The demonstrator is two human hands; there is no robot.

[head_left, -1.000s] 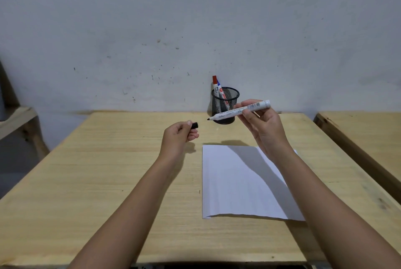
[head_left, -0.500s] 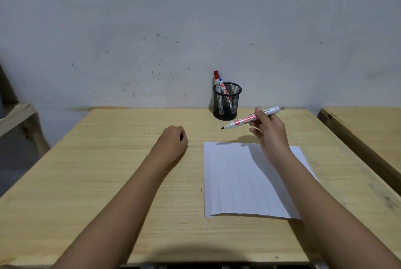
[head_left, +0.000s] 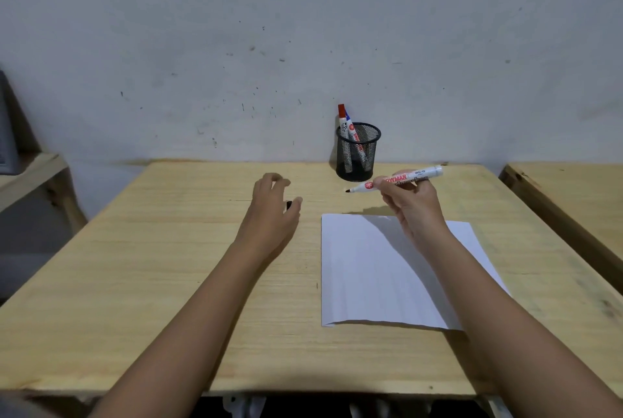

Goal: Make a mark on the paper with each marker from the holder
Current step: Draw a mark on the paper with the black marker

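Dim, even light; soft arm shadow across the paper [head_left: 371, 269]; wide-angle bending at the edges.

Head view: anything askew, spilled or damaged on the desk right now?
Nothing serious. The white paper sheet lies flat and unmarked, though its near-left corner looks slightly folded. The black mesh holder stands upright. The uncapped white marker is in the right hand; its small black cap sits by the left hand.
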